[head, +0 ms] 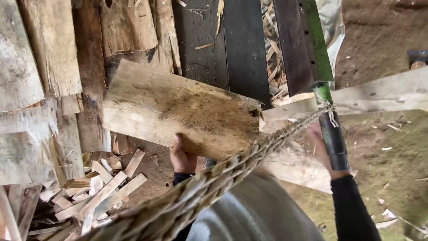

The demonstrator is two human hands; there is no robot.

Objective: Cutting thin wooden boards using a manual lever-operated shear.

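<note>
My left hand [183, 156] grips the lower edge of a wide, weathered wooden board [178, 109], holding it up and tilted over the woodpile. My right hand [322, 149] is closed around the dark handle of a large cleaver-like blade [299, 42] with a green edge, which points up and away from me. A thick braided rope [214, 183] runs from the handle's top diagonally down toward my body, crossing in front of the board's lower right corner.
Stacked weathered planks [40, 67] fill the left side. Small split sticks and offcuts [102, 187] lie on the ground at lower left. A long pale plank [379, 91] lies at right over dirt and mossy ground with wood chips.
</note>
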